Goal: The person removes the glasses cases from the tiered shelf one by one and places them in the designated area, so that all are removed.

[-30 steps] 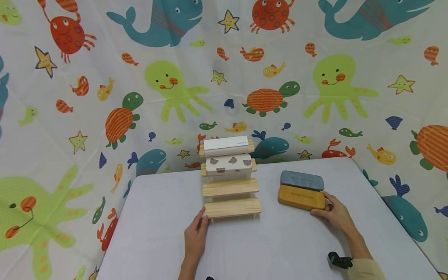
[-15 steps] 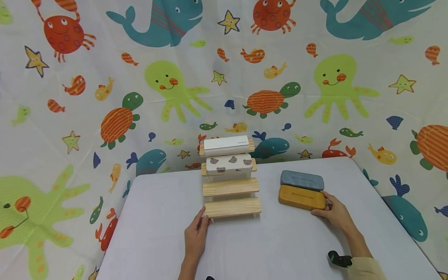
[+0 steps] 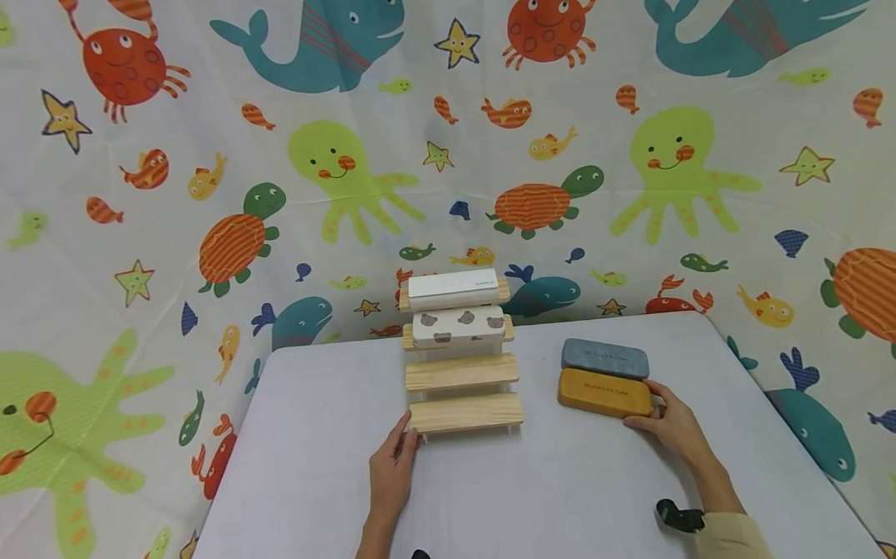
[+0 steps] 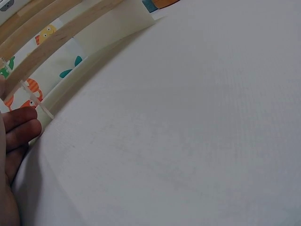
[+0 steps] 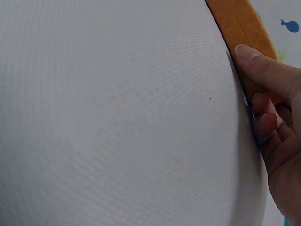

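Observation:
A stepped display rack with pale wooden shelves (image 3: 465,414) and clear supports stands mid-table. My left hand (image 3: 391,472) holds the left end of its lowest, front shelf; in the left wrist view its curled fingers (image 4: 23,125) sit beside a clear leg under the wooden slat. On the right, a mustard-yellow glasses case (image 3: 603,392) lies on the table. My right hand (image 3: 676,430) pinches its right end, with the thumb (image 5: 256,59) along one side and fingertips at the end. A blue-grey glasses case (image 3: 605,358) lies right behind it.
A white case (image 3: 452,288) rests on the top shelf and a bear-patterned case (image 3: 459,326) on the shelf below it. The table has a white cover (image 3: 518,510). A sea-animal printed curtain (image 3: 429,197) hangs behind and at both sides.

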Demonstrator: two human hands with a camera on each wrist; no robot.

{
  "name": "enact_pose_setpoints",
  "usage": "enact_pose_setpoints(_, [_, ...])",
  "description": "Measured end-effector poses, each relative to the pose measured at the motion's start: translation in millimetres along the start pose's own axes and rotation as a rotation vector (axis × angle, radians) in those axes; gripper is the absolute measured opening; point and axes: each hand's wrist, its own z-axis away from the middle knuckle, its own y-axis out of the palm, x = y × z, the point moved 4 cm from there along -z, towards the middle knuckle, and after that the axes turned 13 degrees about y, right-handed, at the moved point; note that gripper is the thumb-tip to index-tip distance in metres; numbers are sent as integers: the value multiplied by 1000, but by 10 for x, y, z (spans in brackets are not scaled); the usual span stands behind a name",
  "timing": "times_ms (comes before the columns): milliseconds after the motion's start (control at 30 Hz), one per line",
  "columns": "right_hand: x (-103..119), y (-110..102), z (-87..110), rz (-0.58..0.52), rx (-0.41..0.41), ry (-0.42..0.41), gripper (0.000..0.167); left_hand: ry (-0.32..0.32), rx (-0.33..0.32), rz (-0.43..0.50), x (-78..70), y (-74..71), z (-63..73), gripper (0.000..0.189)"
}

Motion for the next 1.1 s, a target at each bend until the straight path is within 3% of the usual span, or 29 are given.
enact_pose_setpoints(433, [-22,-15,-10,-4,2,19,109,-7,5,4,4,2,-4,40])
enact_pose_setpoints(933, [-25,-19,16,-9,-8,-23,99,3,-5,17,22,4,-2,39])
enact_pose_setpoints(1100, [-22,-36,53,-22,8,-6,105,0,-2,14,29,11,-3,39])
